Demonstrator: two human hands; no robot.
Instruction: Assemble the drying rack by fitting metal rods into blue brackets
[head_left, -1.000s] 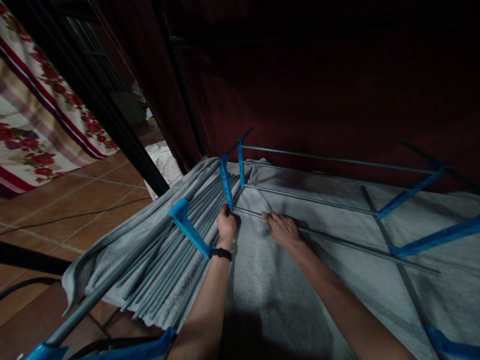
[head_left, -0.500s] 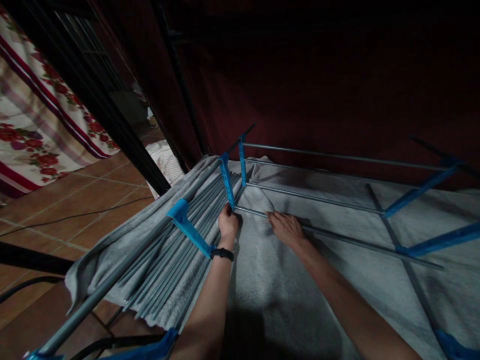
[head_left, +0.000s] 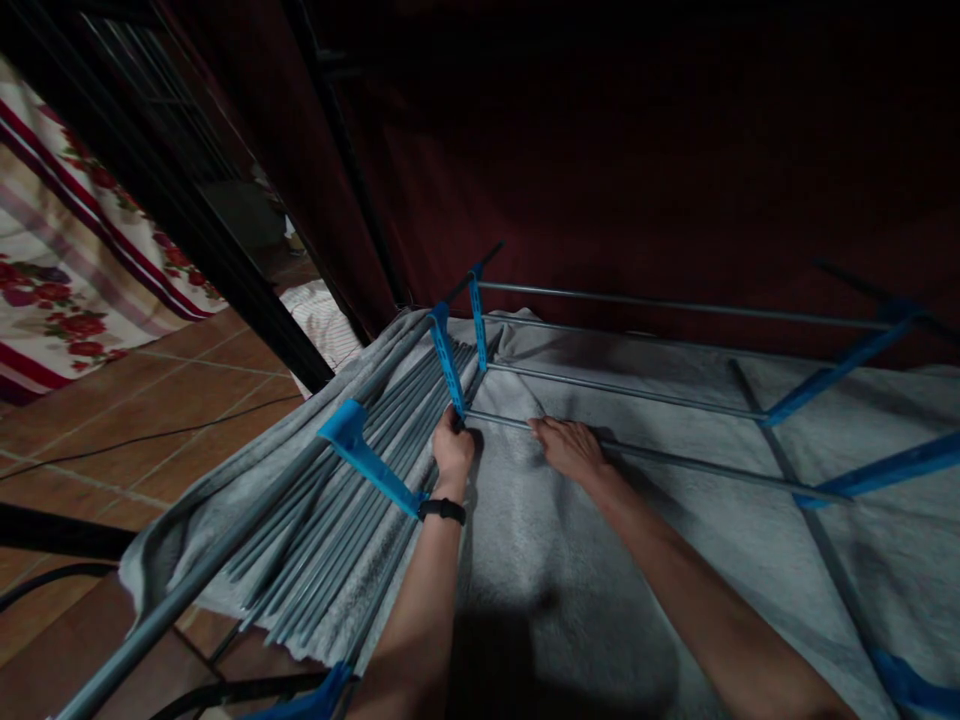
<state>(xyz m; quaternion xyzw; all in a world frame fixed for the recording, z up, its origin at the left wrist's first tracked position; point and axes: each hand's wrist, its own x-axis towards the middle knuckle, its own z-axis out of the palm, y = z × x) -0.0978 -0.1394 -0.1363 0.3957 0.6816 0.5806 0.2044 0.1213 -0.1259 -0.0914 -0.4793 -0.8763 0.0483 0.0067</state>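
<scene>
My left hand (head_left: 453, 447), with a black band at the wrist, is closed around the lower end of a blue plastic bracket (head_left: 447, 365). A grey metal tube (head_left: 675, 458) meets the bracket there. Further right along this tube, my right hand (head_left: 568, 445) grips it from above, fingers curled over it. The tube's far end lies at another blue bracket (head_left: 889, 472) on the right. Parallel tubes join the rear left bracket (head_left: 478, 322) to the right side of the frame. A nearer blue bracket (head_left: 371, 455) on the left has no crosswise tube at its lower end.
Several loose grey tubes (head_left: 322, 520) lie on the grey blanket (head_left: 525, 560) left of my arm. A long tube (head_left: 202, 560) runs above them. Dark posts (head_left: 247, 290) and a dark red curtain (head_left: 637, 180) border the blanket. Tiled floor (head_left: 202, 400) shows at left.
The held tube has slid left, so its right end sticks out less past the right bracket. Both hands keep their grip in nearly the same places. The view has shifted slightly.
</scene>
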